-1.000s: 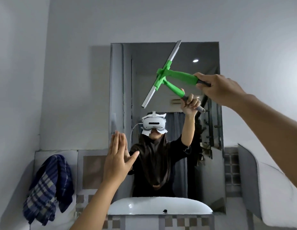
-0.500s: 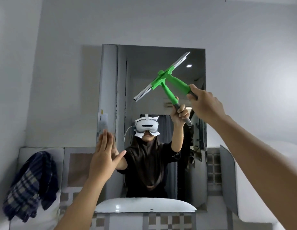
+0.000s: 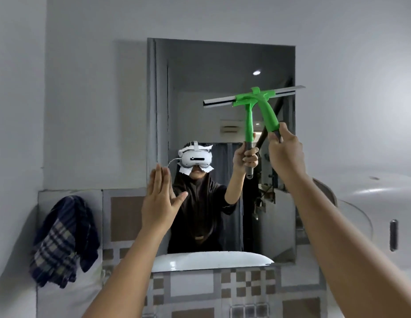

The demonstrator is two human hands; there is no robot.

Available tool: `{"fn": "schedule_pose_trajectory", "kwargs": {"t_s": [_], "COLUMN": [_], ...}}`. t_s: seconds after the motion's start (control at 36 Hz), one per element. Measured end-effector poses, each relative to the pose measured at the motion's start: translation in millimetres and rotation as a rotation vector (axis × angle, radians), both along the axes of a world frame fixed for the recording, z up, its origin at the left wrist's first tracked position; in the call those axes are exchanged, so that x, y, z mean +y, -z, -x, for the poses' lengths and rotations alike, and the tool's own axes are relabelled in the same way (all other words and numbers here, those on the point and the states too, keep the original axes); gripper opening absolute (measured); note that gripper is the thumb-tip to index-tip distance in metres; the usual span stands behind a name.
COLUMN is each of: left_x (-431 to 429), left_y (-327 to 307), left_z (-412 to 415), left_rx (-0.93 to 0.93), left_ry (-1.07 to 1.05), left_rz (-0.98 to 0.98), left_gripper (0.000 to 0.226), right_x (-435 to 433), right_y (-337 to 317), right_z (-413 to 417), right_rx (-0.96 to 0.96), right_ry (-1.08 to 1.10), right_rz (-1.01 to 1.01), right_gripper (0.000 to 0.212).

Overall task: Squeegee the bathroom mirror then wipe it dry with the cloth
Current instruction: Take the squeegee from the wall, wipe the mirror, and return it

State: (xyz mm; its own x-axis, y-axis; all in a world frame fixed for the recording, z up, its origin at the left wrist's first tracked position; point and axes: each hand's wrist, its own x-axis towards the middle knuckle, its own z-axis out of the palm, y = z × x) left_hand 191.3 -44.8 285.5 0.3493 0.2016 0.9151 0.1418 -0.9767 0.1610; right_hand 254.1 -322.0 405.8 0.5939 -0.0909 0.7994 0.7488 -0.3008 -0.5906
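Gripping light, rigid green plastic squeegee [image 3: 255,97] by grey handle end, right hand [image 3: 286,152] clenched; left hand [image 3: 161,198] spread flat, frame centre-left.

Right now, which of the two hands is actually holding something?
The right hand: it is closed around the grey end of the green squeegee against the mirror. The left hand is open and flat, fingers straight, holding nothing.

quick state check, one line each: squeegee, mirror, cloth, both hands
squeegee: held up, blade near level across the mirror's upper right
mirror: on the wall, wetness cannot be told
cloth: draped at left, untouched
right hand: closed on the squeegee handle
left hand: open, flat, empty
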Motion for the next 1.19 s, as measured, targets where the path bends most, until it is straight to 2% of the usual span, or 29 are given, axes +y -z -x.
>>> {"fn": "schedule_pose_trajectory", "kwargs": {"t_s": [0.06,0.17,0.28,0.44,0.53,0.64,0.72,0.94,1.19], "left_x": [0.1,-2.2,-4.0,-3.6,-0.6,2.6,5.3,11.1,2.7], "left_y": [0.8,0.1,-0.3,2.1,3.0,4.7,6.3,11.2,34.8], "left_z": [-0.7,1.2,3.6,7.1,7.2,6.6,7.3,12.0,13.5], "left_rx": [0.009,0.004,0.007,-0.006,-0.004,0.03,0.042,0.008,0.058], "left_ry": [0.027,0.053,0.053,0.09,0.11,0.112,0.118,0.161,0.114], "left_rz": [0.018,0.03,0.035,0.026,0.007,-0.014,-0.038,-0.068,0.004], "left_gripper": [0.09,0.089,0.089,0.087,0.086,0.086,0.087,0.089,0.089], "right_x": [7.9,27.1,47.6,70.8,85.5,109.7,126.8,168.3,137.1], "right_y": [1.2,6.8,19.3,37.1,43.8,44.1,44.8,61.7,85.5], "right_z": [2.7,16.3,31.2,41.9,47.4,56.1,63.4,94.1,91.0], "right_rx": [0.005,0.04,0.033,0.023,0.038,0.065,0.052,0.077,-0.029], "right_ry": [0.002,-0.08,-0.121,-0.167,-0.179,-0.132,-0.11,-0.092,0.047], "right_rz": [-0.017,-0.104,-0.191,-0.264,-0.295,-0.316,-0.314,-0.148,0.177], "right_gripper": [0.021,0.03,0.011,0.002,0.01,0.032,0.036,0.046,0.053]}}
